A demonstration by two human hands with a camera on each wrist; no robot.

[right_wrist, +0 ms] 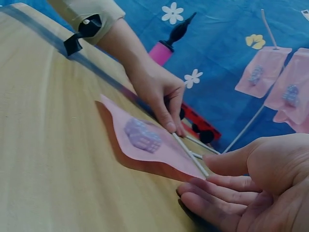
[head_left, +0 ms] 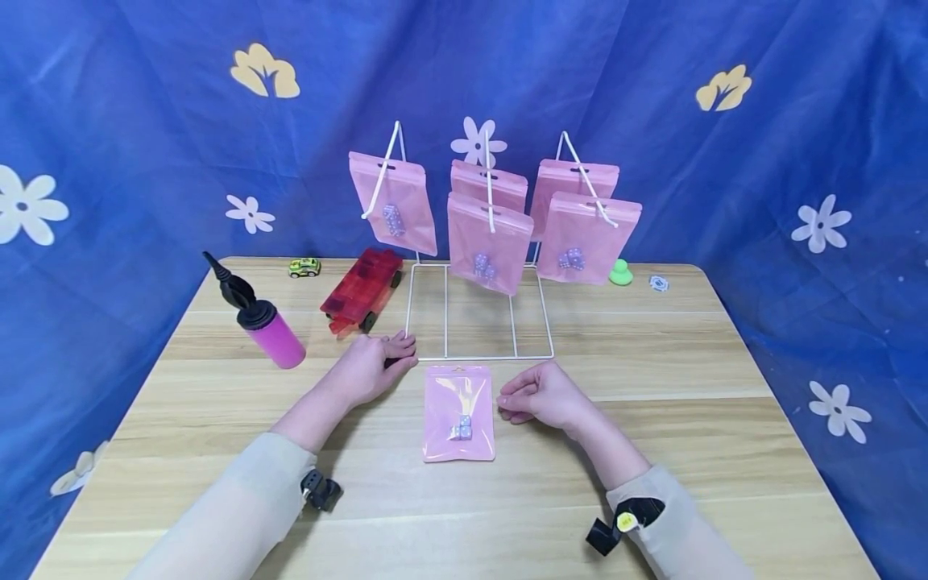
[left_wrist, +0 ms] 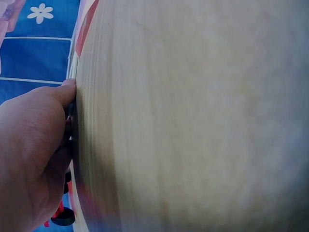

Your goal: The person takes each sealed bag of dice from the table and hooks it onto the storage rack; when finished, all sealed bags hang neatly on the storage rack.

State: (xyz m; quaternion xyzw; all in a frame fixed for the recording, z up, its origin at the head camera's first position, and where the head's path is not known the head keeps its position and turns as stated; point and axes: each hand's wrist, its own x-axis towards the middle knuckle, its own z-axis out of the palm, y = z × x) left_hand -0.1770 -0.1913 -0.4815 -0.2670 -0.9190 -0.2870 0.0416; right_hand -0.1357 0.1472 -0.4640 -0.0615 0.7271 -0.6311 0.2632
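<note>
A white wire rack (head_left: 480, 358) stands on the table, with pink zip bags of dice hanging from its three hooks. One bag (head_left: 406, 211) hangs on the left hook; two each hang on the middle and right hooks. My left hand (head_left: 371, 366) grips the rack's front left corner, thumb and fingers on the wire. Flat on the table in front of the rack lies another pink zip bag (head_left: 458, 395), its dice (head_left: 461, 429) near the bottom. My right hand (head_left: 545, 396), fingers loosely bent and holding nothing, is just beyond that bag's right edge.
Left of the rack are a red toy vehicle (head_left: 362, 290), a pink hand pump (head_left: 279, 338) with a black nozzle, and a small green toy car (head_left: 304, 267). A green rubber duck (head_left: 620, 273) and a small blue-white disc (head_left: 658, 283) sit at the back right.
</note>
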